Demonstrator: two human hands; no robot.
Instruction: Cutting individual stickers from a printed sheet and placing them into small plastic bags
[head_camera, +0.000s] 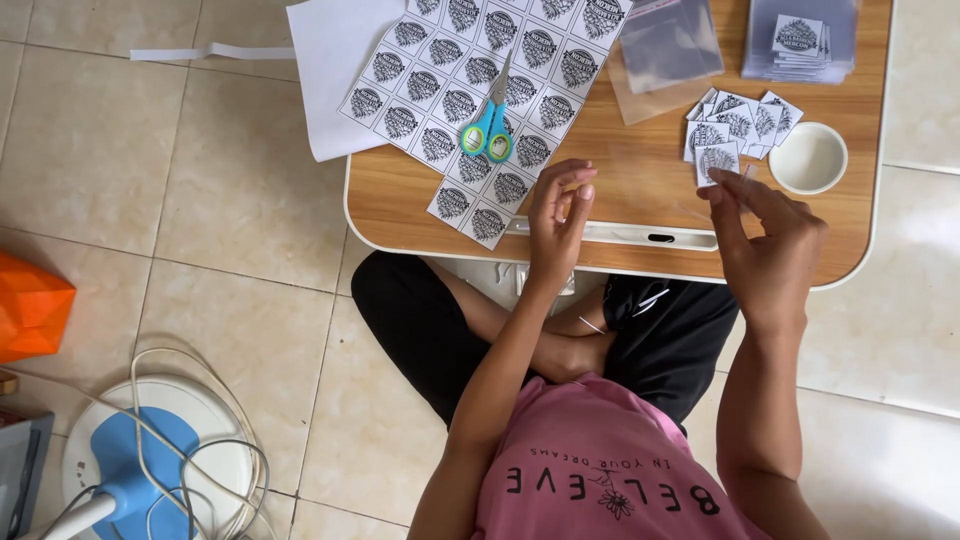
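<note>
Pinching a clear plastic sleeve between left hand and right hand, hovering over wooden lap table; tiled floor below.

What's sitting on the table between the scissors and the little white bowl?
In the head view, between the scissors and the white bowl lie a clear plastic sleeve and a pile of cut-out stickers.

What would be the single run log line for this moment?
left hand: fingers pinched, holding unclear | right hand: pinching clear plastic sleeve | blue-handled scissors: on printed sticker sheet
</note>
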